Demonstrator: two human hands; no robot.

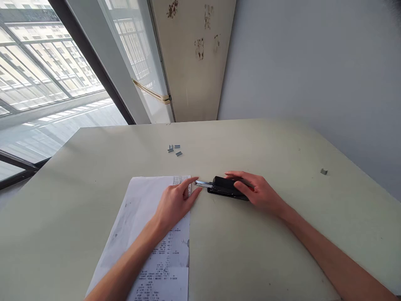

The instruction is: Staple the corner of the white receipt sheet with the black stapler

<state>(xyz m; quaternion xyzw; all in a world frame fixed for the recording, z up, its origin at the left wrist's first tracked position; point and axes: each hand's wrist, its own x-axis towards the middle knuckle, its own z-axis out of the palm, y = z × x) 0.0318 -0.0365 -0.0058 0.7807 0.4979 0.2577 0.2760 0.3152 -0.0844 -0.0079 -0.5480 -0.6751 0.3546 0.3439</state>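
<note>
A black stapler [230,188] lies on the table with its silver staple tray [203,183] sticking out to the left. My right hand [255,190] is closed around the stapler's right end, fingers along the far side and thumb on the near side. At the tip of the tray is my left hand [177,200], thumb and index finger apart on either side of it; the index fingertip seems to touch the metal. Beneath my left hand and forearm are printed paper sheets [140,196], whose right edge lies just left of the stapler.
Several short staple strips [177,146] lie farther back on the pale table [266,146]. One more small metallic piece [323,171] is at the far right. A wall [297,62] borders the right side, a window [46,62] the left, and a stained panel [194,83] stands behind.
</note>
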